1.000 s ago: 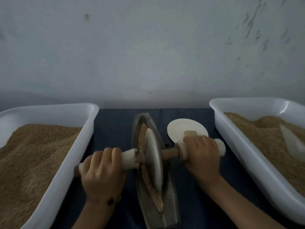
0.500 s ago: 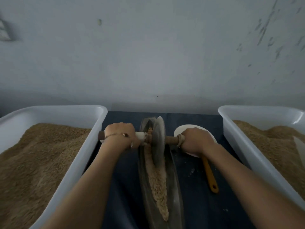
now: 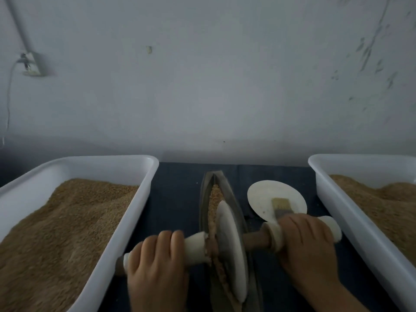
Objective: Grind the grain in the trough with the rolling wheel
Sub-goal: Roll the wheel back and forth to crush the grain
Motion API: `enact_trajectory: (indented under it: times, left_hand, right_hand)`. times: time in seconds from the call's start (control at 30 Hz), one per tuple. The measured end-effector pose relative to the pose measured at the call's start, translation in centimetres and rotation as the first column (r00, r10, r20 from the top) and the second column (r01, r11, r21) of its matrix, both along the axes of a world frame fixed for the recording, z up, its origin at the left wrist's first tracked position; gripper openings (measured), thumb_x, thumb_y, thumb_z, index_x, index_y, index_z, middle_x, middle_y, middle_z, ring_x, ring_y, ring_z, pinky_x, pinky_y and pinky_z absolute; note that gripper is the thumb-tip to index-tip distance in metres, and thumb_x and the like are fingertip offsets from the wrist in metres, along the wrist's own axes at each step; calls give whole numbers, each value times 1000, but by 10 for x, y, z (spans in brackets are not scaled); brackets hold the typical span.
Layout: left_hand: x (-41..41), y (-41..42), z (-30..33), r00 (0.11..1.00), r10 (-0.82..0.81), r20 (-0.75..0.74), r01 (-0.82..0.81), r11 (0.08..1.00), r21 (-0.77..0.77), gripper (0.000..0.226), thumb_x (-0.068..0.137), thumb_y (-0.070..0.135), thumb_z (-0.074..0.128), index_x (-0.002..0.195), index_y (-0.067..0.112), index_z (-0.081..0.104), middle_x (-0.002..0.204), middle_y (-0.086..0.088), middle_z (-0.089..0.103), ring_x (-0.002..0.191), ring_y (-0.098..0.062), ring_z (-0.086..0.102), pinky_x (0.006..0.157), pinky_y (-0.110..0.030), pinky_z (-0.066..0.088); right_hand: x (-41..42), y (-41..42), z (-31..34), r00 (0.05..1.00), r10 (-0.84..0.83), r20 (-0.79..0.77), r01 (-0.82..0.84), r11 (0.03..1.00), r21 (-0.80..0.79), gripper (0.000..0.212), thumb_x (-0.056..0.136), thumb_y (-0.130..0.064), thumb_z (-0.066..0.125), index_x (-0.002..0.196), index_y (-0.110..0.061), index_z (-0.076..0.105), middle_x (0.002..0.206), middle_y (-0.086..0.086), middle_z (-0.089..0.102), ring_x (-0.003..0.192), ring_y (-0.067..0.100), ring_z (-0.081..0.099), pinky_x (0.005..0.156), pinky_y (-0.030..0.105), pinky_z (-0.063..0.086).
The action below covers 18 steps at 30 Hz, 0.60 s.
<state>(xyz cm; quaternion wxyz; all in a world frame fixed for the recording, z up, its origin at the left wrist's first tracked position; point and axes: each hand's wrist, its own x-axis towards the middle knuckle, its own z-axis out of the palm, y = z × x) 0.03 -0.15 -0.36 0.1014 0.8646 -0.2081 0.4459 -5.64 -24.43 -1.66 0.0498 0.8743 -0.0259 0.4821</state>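
Two big white plastic bins of sandy brown grain sit left and right. Between them lies the long, boat-shaped metal trough with crushed grain. The round stone wheel stands in it, rolled back nearer than before. The left hand and right hand curl round its handles.

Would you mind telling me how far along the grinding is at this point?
Midway, apparently. Done: the brown grain nearest the person looks crushed. In hand: the left hand and right hand grip the axle of the pale stone wheel in the narrow dark trough. Left: coarser grain at the far end.
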Motion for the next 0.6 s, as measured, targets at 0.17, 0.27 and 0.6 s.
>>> enact_trajectory:
  times: [0.17, 0.27, 0.6]
  left_hand:
    - [17, -4, 10, 993, -53, -106, 57, 998, 30, 11, 57, 5, 64, 62, 12, 58, 58, -3, 52, 53, -26, 52, 56, -34, 37]
    - [54, -19, 29, 902, 3, -431, 70, 986, 153, 26, 58, 21, 78, 71, 20, 55, 64, 4, 55, 58, -16, 50, 57, -30, 40]
    - [124, -60, 61, 876, 114, -468, 82, 922, 378, 22, 81, 40, 57, 94, 23, 60, 84, 5, 59, 76, -15, 51, 70, -29, 35]
  right_hand:
    - [12, 2, 10, 999, 47, -16, -47, 999, 12, 32, 60, -9, 71, 83, -14, 50, 72, 4, 57, 73, 21, 44, 68, 30, 30]
    - [52, -10, 25, 955, 16, -296, 6, 997, 74, 34, 60, -22, 70, 60, -24, 36, 56, -7, 43, 54, 18, 40, 55, 27, 25]
    - [103, -35, 35, 722, -8, -692, 268, 925, 269, 21, 75, -43, 54, 65, -25, 54, 64, -7, 58, 60, 11, 54, 53, 27, 40]
